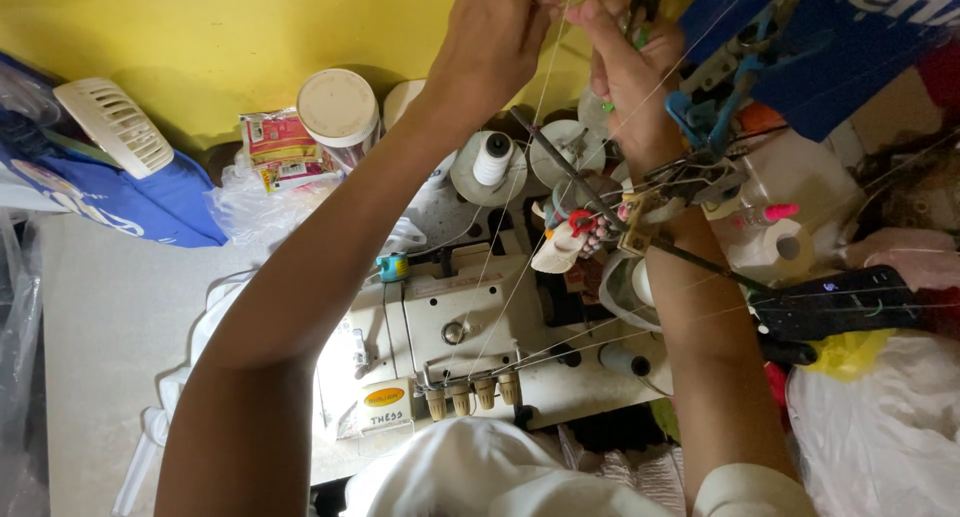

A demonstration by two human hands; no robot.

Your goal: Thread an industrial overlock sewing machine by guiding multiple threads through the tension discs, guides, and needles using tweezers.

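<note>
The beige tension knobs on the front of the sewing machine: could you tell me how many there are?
4 tension knobs, in a row along the machine's front edge. None appear hidden.

Packet (278,147): flat red, yellow and white, at the table's back edge against the yellow wall, beside a white-lidded jar (339,112).
Label (384,405): square, white with orange oval, on the sewing machine's (450,327) front left corner.

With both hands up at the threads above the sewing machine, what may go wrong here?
1. The left hand and right hand pinch fine thread pulled taut; a tug might snap it.
2. Several threads run close together over the sewing machine; they may tangle.
3. The right forearm lies beside the thread cone and could knock it.
</note>
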